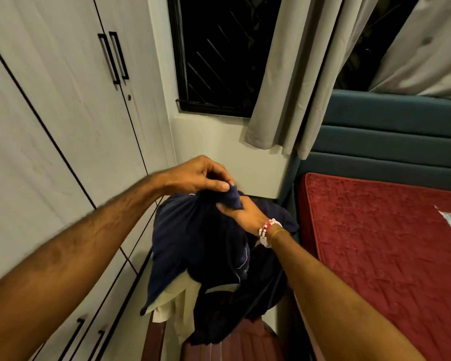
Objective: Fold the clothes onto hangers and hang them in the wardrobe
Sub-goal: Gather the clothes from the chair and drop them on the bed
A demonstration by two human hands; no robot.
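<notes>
Both hands (left (198, 175), right (241, 213)) pinch a navy garment (193, 238), perhaps a shirt.

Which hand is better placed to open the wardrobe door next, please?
Left, probably. The left hand is on the side of the wardrobe, whose doors are shut. The right hand, nearer the bed, also pinches the dark blue garment and could hold it alone.

Position: worn on the head.
Direction: aimed forward and downward.
Nearness: close; wardrobe (63, 100) at left, bed (388, 243) at right.
</notes>
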